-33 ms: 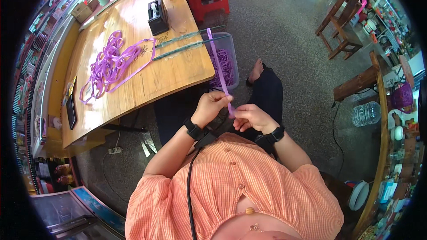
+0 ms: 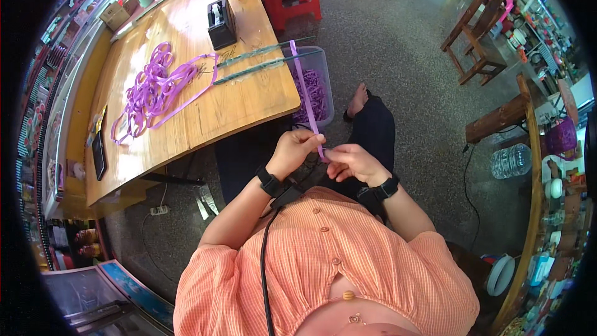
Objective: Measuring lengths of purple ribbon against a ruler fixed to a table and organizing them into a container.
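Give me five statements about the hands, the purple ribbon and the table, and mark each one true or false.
1. Both hands pinch one purple ribbon strip. True: left hand and right hand meet on it.
2. A tangle of ribbon lies on the wooden table. True.
3. The black tape dispenser sits on the floor. False: it stands on the table.
4. The clear bin beside the table holds green scraps. False: the scraps are purple.
5. Both wrists are bare. False: each wears a black band.
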Demonstrator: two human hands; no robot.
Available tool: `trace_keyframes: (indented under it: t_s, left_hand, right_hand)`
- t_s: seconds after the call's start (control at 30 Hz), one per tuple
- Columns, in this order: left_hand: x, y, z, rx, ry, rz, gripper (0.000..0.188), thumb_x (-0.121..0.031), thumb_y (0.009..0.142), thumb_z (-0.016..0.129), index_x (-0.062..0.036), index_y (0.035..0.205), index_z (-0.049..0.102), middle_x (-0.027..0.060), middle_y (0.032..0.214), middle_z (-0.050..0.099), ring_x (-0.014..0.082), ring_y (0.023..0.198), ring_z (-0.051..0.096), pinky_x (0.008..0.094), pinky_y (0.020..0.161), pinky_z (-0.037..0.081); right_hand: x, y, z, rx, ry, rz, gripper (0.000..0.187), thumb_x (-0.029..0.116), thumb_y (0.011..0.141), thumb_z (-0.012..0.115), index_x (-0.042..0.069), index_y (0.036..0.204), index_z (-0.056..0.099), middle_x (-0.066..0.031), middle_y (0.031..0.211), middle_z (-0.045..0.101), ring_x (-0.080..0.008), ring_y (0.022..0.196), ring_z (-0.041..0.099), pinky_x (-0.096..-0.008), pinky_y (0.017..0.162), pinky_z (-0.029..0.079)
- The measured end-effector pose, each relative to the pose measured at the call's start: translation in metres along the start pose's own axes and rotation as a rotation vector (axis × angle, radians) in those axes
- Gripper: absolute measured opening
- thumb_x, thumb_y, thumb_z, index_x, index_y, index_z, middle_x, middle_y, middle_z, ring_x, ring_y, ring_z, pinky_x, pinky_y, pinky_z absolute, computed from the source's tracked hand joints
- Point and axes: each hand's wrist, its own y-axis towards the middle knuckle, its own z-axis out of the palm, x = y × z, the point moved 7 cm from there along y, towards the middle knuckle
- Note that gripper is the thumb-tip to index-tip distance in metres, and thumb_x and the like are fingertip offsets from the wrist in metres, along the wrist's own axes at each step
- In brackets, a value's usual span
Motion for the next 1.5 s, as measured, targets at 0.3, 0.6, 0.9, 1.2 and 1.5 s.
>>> trace_keyframes:
  t_s: [0.3,0.6,0.9,1.2,1.5]
  left_hand:
    - [-0.013,-0.011,0.002,0.089,-0.121,-0.014,0.028,-0.022,0.100,0.063,0.0037,0.099,0.074,0.0024,0.088,0.068,0.0091,0.079,0.063,0.0249,0.075,0.050]
    - [-0.012,-0.017,0.007,0.080,-0.146,0.029,0.024,-0.022,0.098,0.067,0.0004,0.097,0.077,0.0029,0.083,0.071,0.0080,0.075,0.062,0.0242,0.070,0.050]
    - [-0.010,-0.020,0.005,0.112,-0.199,-0.011,0.026,-0.024,0.098,0.067,-0.0005,0.097,0.077,0.0037,0.087,0.072,0.0091,0.077,0.063,0.0250,0.073,0.052]
    - [-0.004,-0.023,0.002,0.158,0.117,-0.139,0.022,-0.021,0.095,0.070,-0.0004,0.096,0.077,0.0037,0.084,0.074,0.0084,0.076,0.064,0.0249,0.072,0.051]
    - [-0.003,-0.021,0.016,0.243,0.050,-0.065,0.023,-0.022,0.094,0.072,-0.0001,0.094,0.076,0.0026,0.080,0.074,0.0080,0.072,0.064,0.0245,0.070,0.051]
  right_hand:
    - [0.079,0.020,0.006,-0.131,-0.163,-0.558,0.029,0.026,0.096,0.068,0.000,0.108,0.072,-0.0021,0.093,0.070,-0.0066,0.078,0.063,-0.0221,0.065,0.051]
    - [0.113,0.054,0.017,-0.178,0.072,-0.557,0.030,0.025,0.099,0.065,0.005,0.121,0.063,0.0020,0.095,0.066,-0.0063,0.081,0.062,-0.0220,0.066,0.050]
    - [0.114,0.059,0.023,-0.098,-0.012,-0.448,0.024,0.027,0.099,0.065,0.005,0.104,0.069,-0.0009,0.092,0.069,-0.0081,0.079,0.063,-0.0224,0.064,0.050]
    - [0.123,0.051,0.016,-0.157,-0.029,-0.597,0.021,0.026,0.098,0.066,0.005,0.102,0.069,-0.0016,0.089,0.071,-0.0072,0.074,0.064,-0.0214,0.064,0.051]
    - [0.135,0.057,0.023,-0.277,-0.274,-0.660,0.019,0.019,0.097,0.068,0.000,0.098,0.071,0.0006,0.083,0.069,-0.0042,0.071,0.061,-0.0200,0.061,0.049]
